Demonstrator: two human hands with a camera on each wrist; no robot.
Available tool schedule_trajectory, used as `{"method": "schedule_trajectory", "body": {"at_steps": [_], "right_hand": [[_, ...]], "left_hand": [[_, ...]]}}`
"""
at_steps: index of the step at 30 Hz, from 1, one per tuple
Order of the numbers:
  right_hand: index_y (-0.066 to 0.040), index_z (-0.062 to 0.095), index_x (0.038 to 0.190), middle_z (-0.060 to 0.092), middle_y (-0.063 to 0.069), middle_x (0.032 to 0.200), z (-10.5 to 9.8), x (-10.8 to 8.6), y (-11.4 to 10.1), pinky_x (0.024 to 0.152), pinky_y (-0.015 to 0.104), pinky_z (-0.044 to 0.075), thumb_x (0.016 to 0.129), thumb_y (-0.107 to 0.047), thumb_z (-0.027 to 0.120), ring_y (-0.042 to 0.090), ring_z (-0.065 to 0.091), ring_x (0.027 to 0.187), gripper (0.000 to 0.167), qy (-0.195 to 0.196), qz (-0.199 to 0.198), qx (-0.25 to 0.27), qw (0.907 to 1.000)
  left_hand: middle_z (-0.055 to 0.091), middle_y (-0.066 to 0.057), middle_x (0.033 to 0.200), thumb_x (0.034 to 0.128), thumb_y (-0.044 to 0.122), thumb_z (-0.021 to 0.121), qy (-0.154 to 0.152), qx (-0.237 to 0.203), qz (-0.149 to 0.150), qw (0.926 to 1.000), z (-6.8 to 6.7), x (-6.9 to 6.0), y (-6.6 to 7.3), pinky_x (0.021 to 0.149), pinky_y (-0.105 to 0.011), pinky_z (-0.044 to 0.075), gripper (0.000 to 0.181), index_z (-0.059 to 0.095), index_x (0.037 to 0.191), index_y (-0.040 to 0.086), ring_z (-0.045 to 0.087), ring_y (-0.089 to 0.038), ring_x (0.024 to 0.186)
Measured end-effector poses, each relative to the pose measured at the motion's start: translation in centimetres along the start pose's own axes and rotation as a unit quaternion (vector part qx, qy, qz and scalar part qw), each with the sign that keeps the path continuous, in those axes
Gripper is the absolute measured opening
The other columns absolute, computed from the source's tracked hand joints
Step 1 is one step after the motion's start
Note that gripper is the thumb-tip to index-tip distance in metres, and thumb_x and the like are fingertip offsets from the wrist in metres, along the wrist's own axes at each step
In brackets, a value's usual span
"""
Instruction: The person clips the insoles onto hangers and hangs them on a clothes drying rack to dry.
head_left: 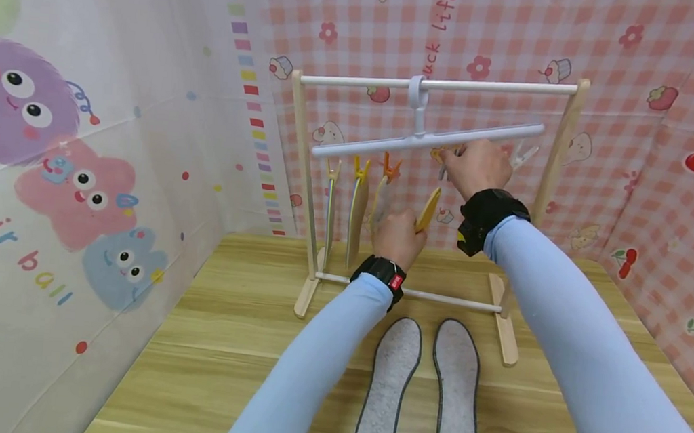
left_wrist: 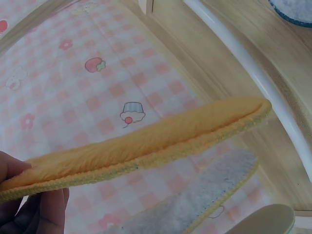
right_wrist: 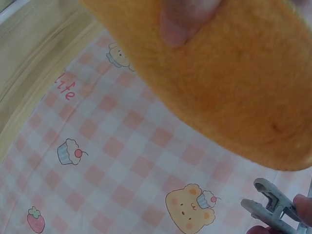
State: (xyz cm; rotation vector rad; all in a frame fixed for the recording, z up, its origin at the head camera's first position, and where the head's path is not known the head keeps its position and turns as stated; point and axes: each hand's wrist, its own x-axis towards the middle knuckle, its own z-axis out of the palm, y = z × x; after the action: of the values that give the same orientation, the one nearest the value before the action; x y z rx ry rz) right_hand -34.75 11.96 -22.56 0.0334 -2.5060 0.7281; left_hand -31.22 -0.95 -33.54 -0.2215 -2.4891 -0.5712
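In my left hand (head_left: 400, 238) I pinch a fuzzy orange insole (left_wrist: 146, 146) by one end; its other end points up in the head view. My right hand (head_left: 479, 169) is just below the white hanger (head_left: 475, 136), gripping a grey clip (right_wrist: 273, 207) between thumb and finger. The clip lies close to the orange insole's rounded end, apart from it in the right wrist view. Left of my hands, pale insoles (head_left: 357, 221) hang from a yellow clip (head_left: 361, 169), an orange clip (head_left: 391, 170) and a beige clip (head_left: 333, 170).
The hanger hooks onto the top bar (head_left: 504, 87) of a wooden-legged rack (head_left: 556, 158). A white clip (head_left: 524, 156) hangs at its right end. Two grey insoles (head_left: 391, 383) with dark edging lie side by side on the wood-grain surface (head_left: 237, 371). Printed cloth walls (head_left: 632, 164) surround it.
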Motion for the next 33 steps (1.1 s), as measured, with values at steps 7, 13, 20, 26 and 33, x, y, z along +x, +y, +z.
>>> {"method": "schedule_trajectory", "body": {"at_steps": [7,13,20,26,33], "right_hand": [[-0.005,0.072,0.077,0.066,0.010,0.064,0.3,-0.3,0.0,0.055,0.037,0.035,0.096,-0.050,0.058,0.027,0.057,0.061,0.050,0.008,-0.006,0.009,0.9999],[-0.006,0.069,0.072,0.060,0.009,0.059,0.4,-0.4,0.1,0.054,0.036,0.034,0.095,-0.049,0.058,0.025,0.053,0.057,0.051,0.005,-0.004,0.008,0.9999],[-0.006,0.068,0.073,0.055,0.007,0.056,0.3,-0.4,-0.2,0.054,0.037,0.034,0.095,-0.050,0.060,0.025,0.052,0.058,0.050,0.011,-0.002,0.005,0.9999],[-0.007,0.062,0.065,0.049,0.005,0.052,0.3,-0.3,-0.3,0.052,0.036,0.033,0.094,-0.053,0.059,0.024,0.049,0.054,0.054,0.012,-0.005,-0.005,0.9999],[-0.007,0.062,0.066,0.049,0.005,0.053,0.1,-0.2,-0.4,0.052,0.036,0.034,0.094,-0.053,0.059,0.024,0.050,0.056,0.054,0.014,-0.004,-0.007,0.9999]], "left_hand": [[0.065,0.001,0.065,0.0883,0.024,0.073,-0.014,0.039,-0.001,0.9992,0.7,0.8,0.3,0.050,-0.028,0.044,0.016,0.067,0.078,0.013,0.058,-0.012,0.054],[0.065,0.000,0.065,0.0884,0.022,0.073,-0.031,0.041,-0.003,0.9987,1.1,1.3,0.5,0.048,-0.026,0.041,0.014,0.067,0.081,0.011,0.056,-0.011,0.053],[0.059,0.002,0.062,0.0896,0.023,0.072,-0.030,0.052,-0.006,0.9982,1.4,2.3,0.9,0.049,-0.027,0.042,0.015,0.066,0.081,0.012,0.054,-0.011,0.053],[0.062,0.002,0.066,0.0895,0.024,0.073,-0.027,0.046,-0.016,0.9985,1.6,3.0,1.2,0.055,-0.030,0.046,0.015,0.068,0.082,0.012,0.057,-0.013,0.058],[0.068,0.000,0.075,0.0907,0.022,0.072,-0.031,0.037,-0.022,0.9986,1.2,3.6,1.8,0.062,-0.032,0.051,0.012,0.071,0.088,0.010,0.064,-0.015,0.065]]}}
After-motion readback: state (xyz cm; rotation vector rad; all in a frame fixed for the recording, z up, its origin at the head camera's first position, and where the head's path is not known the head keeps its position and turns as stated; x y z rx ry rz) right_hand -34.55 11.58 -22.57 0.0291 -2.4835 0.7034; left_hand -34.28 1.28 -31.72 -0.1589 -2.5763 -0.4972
